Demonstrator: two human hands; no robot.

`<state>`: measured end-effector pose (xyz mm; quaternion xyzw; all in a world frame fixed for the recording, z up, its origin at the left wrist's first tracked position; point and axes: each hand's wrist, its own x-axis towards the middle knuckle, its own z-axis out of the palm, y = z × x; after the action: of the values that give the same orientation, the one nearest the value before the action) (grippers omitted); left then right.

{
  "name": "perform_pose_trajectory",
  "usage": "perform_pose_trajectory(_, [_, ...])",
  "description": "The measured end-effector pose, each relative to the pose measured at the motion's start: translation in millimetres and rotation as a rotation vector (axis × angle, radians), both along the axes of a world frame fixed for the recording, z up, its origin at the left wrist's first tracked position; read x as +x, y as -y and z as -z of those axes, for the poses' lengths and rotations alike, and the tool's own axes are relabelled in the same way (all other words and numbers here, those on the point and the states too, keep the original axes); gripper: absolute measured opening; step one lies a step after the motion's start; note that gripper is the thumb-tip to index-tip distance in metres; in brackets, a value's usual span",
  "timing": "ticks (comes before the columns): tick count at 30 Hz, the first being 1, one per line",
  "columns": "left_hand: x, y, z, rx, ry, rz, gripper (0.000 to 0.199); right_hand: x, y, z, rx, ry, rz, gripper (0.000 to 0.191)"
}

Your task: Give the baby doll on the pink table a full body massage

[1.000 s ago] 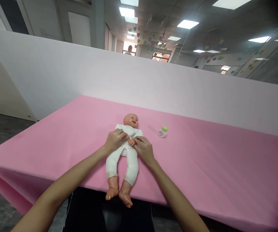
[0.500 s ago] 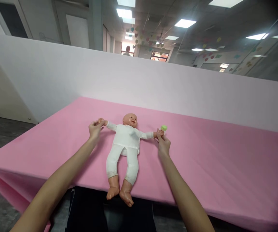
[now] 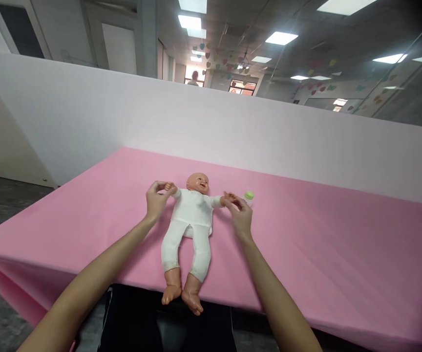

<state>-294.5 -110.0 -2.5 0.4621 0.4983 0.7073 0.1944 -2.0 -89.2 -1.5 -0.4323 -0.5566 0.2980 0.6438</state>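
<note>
A baby doll (image 3: 192,210) in a white suit lies on its back on the pink-covered table (image 3: 306,234), head away from me and bare feet over the near edge. My left hand (image 3: 158,199) grips the doll's hand on the left side, its fingers closed round it. On the right side, my right hand (image 3: 239,211) pinches the doll's other hand. Both doll arms are raised a little and bent toward its body. Just beyond my right hand is a small container with a green lid (image 3: 249,195).
Behind the table runs a low white wall (image 3: 233,127) with glass above it. A door (image 3: 6,132) stands at the left. Through the glass a distant person (image 3: 195,78) shows near a window. My dark-clothed legs are below the near edge.
Both my hands have moved inward, bringing the doll's hands closer to its body. The green-lidded container now shows apart from the doll's hand. The doll's trunk and legs have stayed put.
</note>
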Motion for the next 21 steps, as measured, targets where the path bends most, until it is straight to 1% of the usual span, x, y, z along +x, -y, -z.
perform_pose_trajectory(1, [8.7,3.2,1.0,0.025,-0.158,0.022,0.018,-7.8,5.8,0.8,0.048,0.127,-0.043,0.033])
perform_pose_trajectory(3, [23.4,9.0,9.8,0.052,-0.506,0.067,0.01,-20.9,15.9,9.1,0.163,0.39,-0.122,0.021])
perform_pose_trajectory(5, [33.3,12.7,23.2,0.066,-0.83,0.099,0.012,-30.2,22.8,22.2,0.289,0.661,-0.155,0.014])
perform_pose_trajectory(6, [36.4,13.8,29.6,0.067,-0.948,0.1,0.014,-33.5,24.9,28.7,0.341,0.779,-0.156,0.015])
perform_pose_trajectory(7, [38.5,14.4,34.9,0.064,-1.029,0.09,0.016,-36.0,26.3,34.0,0.379,0.874,-0.155,0.017])
perform_pose_trajectory(9, [40.5,14.9,40.2,0.056,-1.094,0.059,0.016,-38.6,27.0,39.6,0.419,0.985,-0.157,0.021])
perform_pose_trajectory(11, [40.1,14.7,38.2,0.043,-1.077,0.056,0.015,-37.7,25.4,37.7,0.416,0.983,-0.167,0.021])
perform_pose_trajectory(13, [36.6,13.5,30.7,0.033,-0.963,0.077,0.014,-32.5,21.0,30.3,0.358,0.849,-0.169,0.017])
perform_pose_trajectory(14, [32.8,12.1,26.0,0.027,-0.85,0.081,0.012,-28.0,17.6,25.9,0.304,0.731,-0.155,0.015])
perform_pose_trajectory(16, [20.0,7.0,17.5,0.009,-0.522,0.078,0.01,-15.0,8.5,18.9,0.157,0.433,-0.076,0.021])
perform_pose_trajectory(18, [0.0,-0.9,13.3,-0.038,-0.125,0.045,0.018,2.2,-2.3,17.9,-0.008,0.111,0.048,0.034])
perform_pose_trajectory(20, [-23.6,-10.4,15.4,-0.134,0.244,-0.004,0.025,20.9,-12.4,24.7,-0.17,-0.169,0.151,0.045])
perform_pose_trajectory(21, [-34.9,-14.9,18.7,-0.197,0.4,-0.032,0.026,29.6,-16.5,30.5,-0.251,-0.275,0.171,0.048])
